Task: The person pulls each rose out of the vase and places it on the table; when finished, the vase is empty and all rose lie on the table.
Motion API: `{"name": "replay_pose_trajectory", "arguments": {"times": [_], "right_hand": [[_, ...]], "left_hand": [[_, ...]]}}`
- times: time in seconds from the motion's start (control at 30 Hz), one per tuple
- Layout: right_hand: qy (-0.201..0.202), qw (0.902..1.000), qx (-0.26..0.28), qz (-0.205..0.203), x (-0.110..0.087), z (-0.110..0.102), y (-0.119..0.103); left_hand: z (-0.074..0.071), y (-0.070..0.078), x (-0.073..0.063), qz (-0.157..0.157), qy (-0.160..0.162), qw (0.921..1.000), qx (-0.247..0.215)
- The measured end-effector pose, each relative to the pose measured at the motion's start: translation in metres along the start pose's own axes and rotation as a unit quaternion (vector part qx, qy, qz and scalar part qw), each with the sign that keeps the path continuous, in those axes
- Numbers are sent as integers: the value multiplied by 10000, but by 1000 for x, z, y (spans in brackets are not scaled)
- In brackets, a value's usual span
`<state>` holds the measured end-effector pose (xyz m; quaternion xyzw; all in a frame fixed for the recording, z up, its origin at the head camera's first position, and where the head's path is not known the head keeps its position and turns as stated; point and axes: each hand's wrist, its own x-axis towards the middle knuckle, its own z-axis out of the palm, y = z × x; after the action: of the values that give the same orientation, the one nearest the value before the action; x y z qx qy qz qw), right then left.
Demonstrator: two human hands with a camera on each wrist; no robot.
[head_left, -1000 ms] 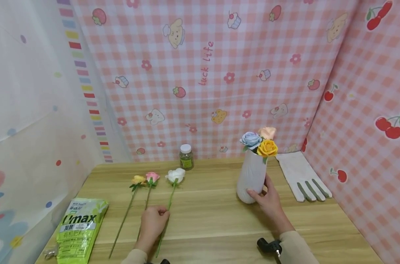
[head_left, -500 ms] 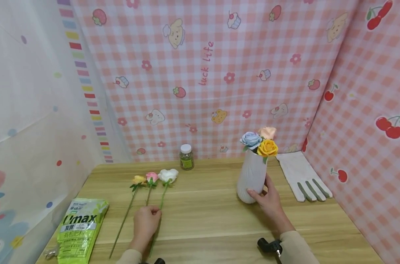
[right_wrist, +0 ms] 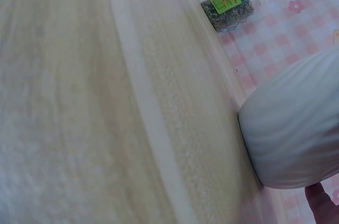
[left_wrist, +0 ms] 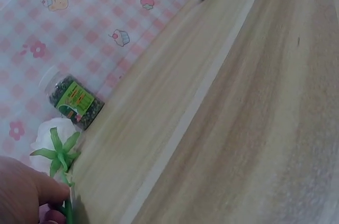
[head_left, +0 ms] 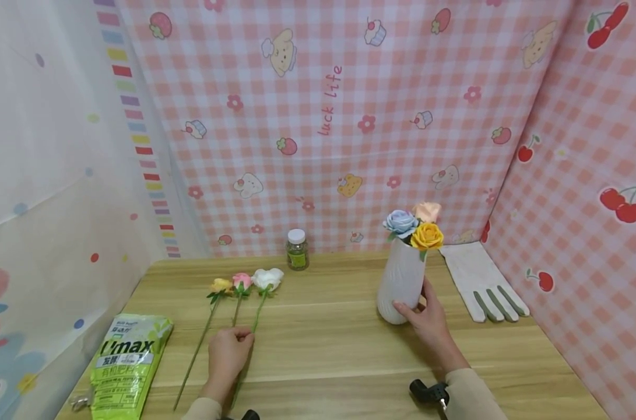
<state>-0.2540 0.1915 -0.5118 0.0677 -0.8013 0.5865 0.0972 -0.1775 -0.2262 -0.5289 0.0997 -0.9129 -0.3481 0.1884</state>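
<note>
My left hand pinches the green stem of a white artificial rose between thumb and fingers, the bloom pointing to the back of the table. The left wrist view shows the fingertips on the stem just under the white rose's head. Beside it lie a pink rose, its stem partly hidden by the hand, and a small yellow rose. My right hand grips the lower part of a white ribbed vase, which holds a blue rose, a peach rose and a yellow-orange rose.
A small jar with a white lid stands at the back edge. At the left lies a green fertilizer bag. White gloves with grey-green fingers lie behind the vase on the right. Checked cloth walls enclose the wooden table.
My left hand has moved left with the white rose, bringing its bloom close beside the pink one. My right hand and the vase have stayed in place.
</note>
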Motion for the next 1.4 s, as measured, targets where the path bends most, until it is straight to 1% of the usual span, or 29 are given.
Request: {"name": "replay_pose_trajectory", "arguments": {"times": [0.27,0.43,0.53,0.63,0.77,0.83,0.97,1.03,1.13,1.2,1.27,1.37,1.4], "right_hand": [[-10,10000,-37,8,-2,-2,0],[-17,10000,16,-11,-3,-3,-1],[-27,10000,36,-24,-3,-3,-2],[-38,10000,5,2,-3,-3,-2],[-41,10000,-35,30,-3,-4,-1],[-47,10000,-37,32,-3,-4,-1],[-69,9999,-47,60,-3,-4,0],[-73,9999,-65,80,-2,-4,0],[-60,9999,-109,89,-2,-3,0],[-43,9999,-129,69,-1,-3,-1],[-19,9999,-156,52,-1,-3,-1],[-15,9998,-185,39,0,-3,-1],[-11,9998,-192,57,0,-3,-1]], "left_hand": [[2,-3,-2,-21,-38,9999,-105],[0,-2,-1,-115,-45,9998,-181],[-5,2,1,-210,-27,9991,-381],[-14,14,4,-294,-62,9964,-788],[-28,37,8,-326,-241,9901,-1344],[-34,51,11,-309,-389,9852,-1642],[-39,84,18,-216,-708,9700,-2314],[-40,102,21,-164,-910,9608,-2612],[-39,130,27,56,-1251,9456,-3003],[-36,150,30,206,-1499,9324,-3284],[-30,168,35,425,-1688,9214,-3475],[-18,195,43,619,-1922,9088,-3652],[-14,204,45,663,-1979,9062,-3679]]}}
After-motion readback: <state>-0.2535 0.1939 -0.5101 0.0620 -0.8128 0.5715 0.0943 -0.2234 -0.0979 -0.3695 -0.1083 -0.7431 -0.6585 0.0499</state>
